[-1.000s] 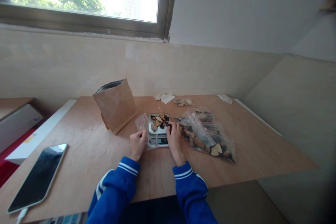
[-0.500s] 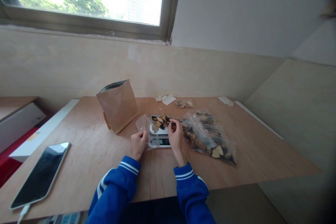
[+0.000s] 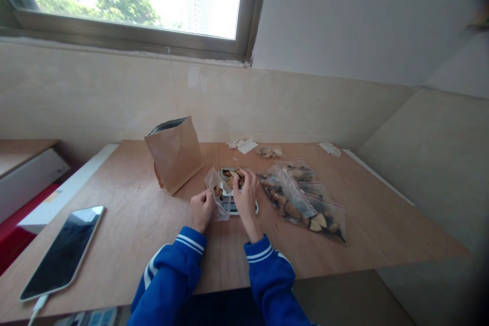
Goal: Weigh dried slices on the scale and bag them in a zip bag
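Note:
My left hand is closed on the edge of a small clear zip bag, its mouth tilted toward the scale. A few brown dried slices show inside this bag. A small kitchen scale lies just right of it, bearing a pile of dried slices that look like mushroom or herb pieces. My right hand reaches over the scale, its thumb and fingers curled around slices from the pile. It partly hides the scale's display and the pile.
Several filled zip bags overlap to the right of the scale. A brown paper pouch stands open at the left. A smartphone with a cable lies at the table's left. Behind sit another small bag and paper scraps.
My right hand has moved left across the scale, onto the pile. Dried slices now show in the small bag, whose mouth has shifted slightly right. The view has turned a little.

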A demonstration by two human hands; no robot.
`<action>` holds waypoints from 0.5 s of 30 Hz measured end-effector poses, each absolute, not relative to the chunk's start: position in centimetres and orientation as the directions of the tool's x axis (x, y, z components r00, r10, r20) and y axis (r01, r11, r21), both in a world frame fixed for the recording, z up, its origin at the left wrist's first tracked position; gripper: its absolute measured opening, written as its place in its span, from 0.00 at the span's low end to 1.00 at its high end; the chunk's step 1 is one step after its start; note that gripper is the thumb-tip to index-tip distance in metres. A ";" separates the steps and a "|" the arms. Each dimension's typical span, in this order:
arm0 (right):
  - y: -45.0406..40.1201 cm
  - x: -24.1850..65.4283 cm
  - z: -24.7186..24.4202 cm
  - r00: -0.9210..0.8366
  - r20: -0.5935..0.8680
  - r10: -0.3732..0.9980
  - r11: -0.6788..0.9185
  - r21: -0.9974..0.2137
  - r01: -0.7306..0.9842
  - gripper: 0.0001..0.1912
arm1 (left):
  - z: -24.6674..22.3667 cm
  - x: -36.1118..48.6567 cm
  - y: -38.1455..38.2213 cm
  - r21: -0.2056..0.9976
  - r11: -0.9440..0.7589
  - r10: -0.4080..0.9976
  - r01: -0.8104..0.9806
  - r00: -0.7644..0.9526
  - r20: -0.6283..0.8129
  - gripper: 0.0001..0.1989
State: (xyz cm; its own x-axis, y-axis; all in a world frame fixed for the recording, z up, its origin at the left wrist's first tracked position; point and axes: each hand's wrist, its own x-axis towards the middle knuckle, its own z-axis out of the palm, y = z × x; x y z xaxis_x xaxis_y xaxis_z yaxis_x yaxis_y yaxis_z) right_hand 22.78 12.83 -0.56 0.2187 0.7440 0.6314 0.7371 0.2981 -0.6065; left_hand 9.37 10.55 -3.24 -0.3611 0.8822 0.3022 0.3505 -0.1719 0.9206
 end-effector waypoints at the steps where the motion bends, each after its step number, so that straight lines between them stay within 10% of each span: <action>1: 13.1 22.8 -1.4 0.238 0.620 0.748 0.251 -0.596 0.763 0.21 | -3.4 9.4 10.6 0.921 -0.176 0.876 0.348 -0.372 0.308 0.22; 6: 14.1 22.0 -4.3 0.196 0.599 0.776 0.174 -0.502 0.847 0.36 | -3.9 9.2 10.7 0.920 -0.191 0.854 0.341 -0.404 0.327 0.24; 15: 13.5 23.9 -4.1 0.175 0.596 0.784 0.203 -0.512 0.835 0.19 | -3.0 9.4 10.3 0.912 -0.201 0.875 0.358 -0.353 0.331 0.27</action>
State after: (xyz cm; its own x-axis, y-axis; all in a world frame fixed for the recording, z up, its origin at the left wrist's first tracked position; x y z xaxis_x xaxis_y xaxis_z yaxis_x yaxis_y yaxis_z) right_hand 23.93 13.52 -4.09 0.1749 0.7835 0.5962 0.8348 0.2031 -0.5118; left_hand 9.38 10.31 -3.04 -0.3532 0.8750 0.3311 0.3579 -0.2006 0.9120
